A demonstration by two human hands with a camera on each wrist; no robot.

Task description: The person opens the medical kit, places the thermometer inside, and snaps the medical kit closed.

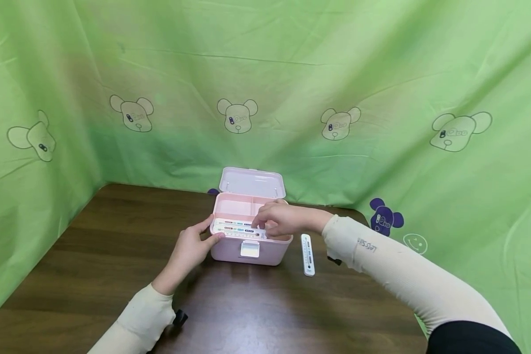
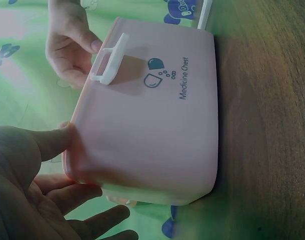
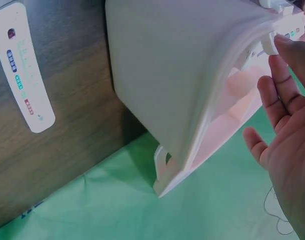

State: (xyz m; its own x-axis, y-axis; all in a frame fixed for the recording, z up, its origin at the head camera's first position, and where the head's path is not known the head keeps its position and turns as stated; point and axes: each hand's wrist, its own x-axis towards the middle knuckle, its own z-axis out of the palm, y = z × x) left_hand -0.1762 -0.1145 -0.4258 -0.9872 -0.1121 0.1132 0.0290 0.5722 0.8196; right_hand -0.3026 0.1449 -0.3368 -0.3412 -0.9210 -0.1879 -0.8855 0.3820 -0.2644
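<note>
A pink medicine chest, printed "Medicine Chest" in the left wrist view, stands on the table with its lid raised at the back. My left hand grips its left rim, thumb at the front and other fingers round the side. Inside, near the front, lie white flat thermometers with printed scales and coloured marks. Reaching in from the right, my right hand has curled fingers at their right end. In the right wrist view its thumb and a finger pinch a white thermometer end.
Right of the chest, another white thermometer lies on the brown wooden table. A white latch hangs at the chest's front. Behind the table hangs a green curtain printed with bear heads.
</note>
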